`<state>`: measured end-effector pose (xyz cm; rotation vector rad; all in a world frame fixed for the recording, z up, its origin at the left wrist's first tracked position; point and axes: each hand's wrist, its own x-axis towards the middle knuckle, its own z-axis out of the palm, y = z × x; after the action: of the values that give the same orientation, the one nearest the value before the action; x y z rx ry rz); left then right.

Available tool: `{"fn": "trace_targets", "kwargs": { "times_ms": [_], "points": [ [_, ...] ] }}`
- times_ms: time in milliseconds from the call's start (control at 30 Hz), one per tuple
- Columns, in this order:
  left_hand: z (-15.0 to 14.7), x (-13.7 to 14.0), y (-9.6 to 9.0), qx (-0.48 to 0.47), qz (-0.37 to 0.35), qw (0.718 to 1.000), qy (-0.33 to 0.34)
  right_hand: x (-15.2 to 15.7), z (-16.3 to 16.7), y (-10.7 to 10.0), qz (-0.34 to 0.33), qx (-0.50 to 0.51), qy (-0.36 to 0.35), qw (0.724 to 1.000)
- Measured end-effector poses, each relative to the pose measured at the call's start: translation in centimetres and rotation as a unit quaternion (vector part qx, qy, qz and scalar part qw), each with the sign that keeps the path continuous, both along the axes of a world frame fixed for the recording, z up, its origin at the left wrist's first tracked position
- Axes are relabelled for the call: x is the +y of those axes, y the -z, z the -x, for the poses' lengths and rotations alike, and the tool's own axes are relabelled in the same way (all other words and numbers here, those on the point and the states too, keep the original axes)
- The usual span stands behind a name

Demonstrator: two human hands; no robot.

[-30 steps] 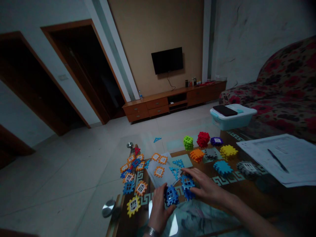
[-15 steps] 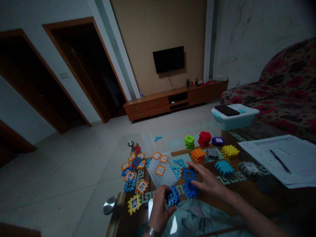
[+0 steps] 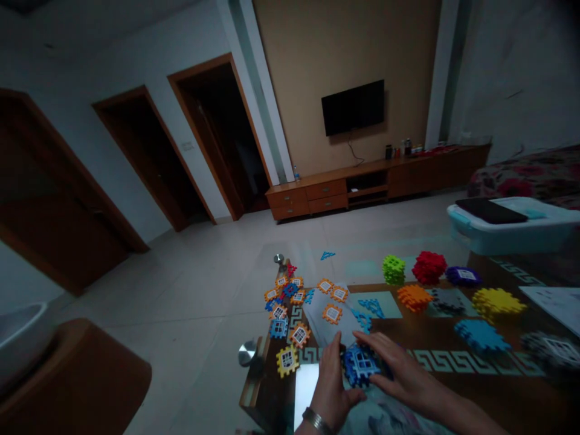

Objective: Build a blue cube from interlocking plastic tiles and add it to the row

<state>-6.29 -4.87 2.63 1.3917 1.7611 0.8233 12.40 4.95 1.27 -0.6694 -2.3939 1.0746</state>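
Note:
Near the table's front edge, a stack of blue notched building tiles sits between my two hands, a window tile on top. My left hand is closed against its left side, thumb at the front and fingers at the back. Around the right side curls my right hand, thumb low and fingertips along the far edge. Light-blue triangular pieces lie just beyond. Orange window tiles rest on paper sheets behind my left hand. How many tiles the stack has is hidden.
On the glass table stand colour-sorted stacks: lime, red, orange, yellow, light blue. Mixed window tiles crowd the left edge, above a metal leg cap. A lidded box stands back right.
The separate blue tile groups under my two hands are now together in one stack, and my hands have come closer. My view has turned left, so the scene appears shifted right.

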Motion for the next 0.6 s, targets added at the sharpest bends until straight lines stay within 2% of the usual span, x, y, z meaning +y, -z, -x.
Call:
{"fn": "trace_targets", "kwargs": {
  "times_ms": [133,233,367,500,600],
  "points": [
    [0.7,-0.7,0.1,0.005,0.026,1.0,0.008,-0.4,0.7,1.5,-0.005,-0.013,-0.037,0.999],
    [1.3,-1.2,-0.1,0.015,0.03,0.999,0.018,-0.1,0.6,2.2,-0.011,-0.001,-0.037,0.999],
    [1.7,-1.7,-0.6,0.017,-0.014,1.0,-0.013,1.7,2.1,1.4,-0.021,0.019,-0.013,1.0],
    [2.3,-1.6,-0.2,0.083,-0.078,0.986,-0.122,4.5,8.3,-0.5,-0.048,0.035,-0.023,0.998],
    [3.9,-1.1,0.1,0.178,-0.093,0.953,-0.226,6.1,15.3,-1.7,-0.071,0.01,-0.015,0.997]
  ]
}}
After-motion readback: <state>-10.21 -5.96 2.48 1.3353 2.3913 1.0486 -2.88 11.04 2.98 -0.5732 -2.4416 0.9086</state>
